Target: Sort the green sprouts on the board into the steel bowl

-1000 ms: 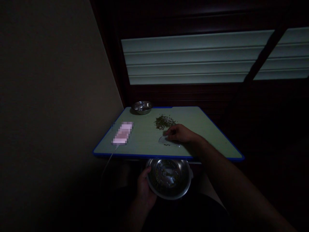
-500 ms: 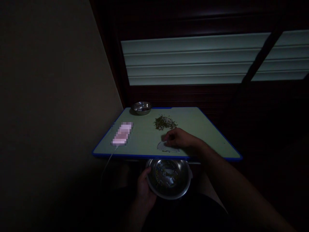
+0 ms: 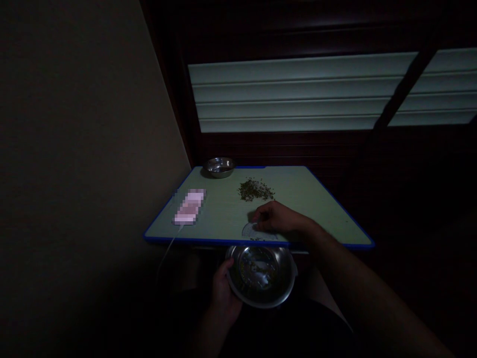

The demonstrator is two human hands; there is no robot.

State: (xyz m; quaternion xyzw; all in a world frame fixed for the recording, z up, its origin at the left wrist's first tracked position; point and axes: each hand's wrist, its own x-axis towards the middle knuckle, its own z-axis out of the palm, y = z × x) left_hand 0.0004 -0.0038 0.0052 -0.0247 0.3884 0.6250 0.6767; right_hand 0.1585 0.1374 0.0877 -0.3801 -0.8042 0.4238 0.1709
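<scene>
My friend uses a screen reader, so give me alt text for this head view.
A person's right hand holds a clear, half-round, flat piece near the front edge of a pale green, blue-edged table; the left hand holds a round silver metal bowl below. Farther back are scattered greenish grains and a second round silver metal bowl.

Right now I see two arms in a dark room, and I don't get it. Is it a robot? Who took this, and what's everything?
No robot: these are a person's bare hands, seen by a camera on their head looking forward and down. The left hand holds a metal bowl at the near edge of the table. The right hand holds a clear half-round piece over the tabletop. Beyond it lies a pile of small grains; I can't tell what kind. A second bowl sits at the far left corner. The blurred-out pink thing has a cable.
</scene>
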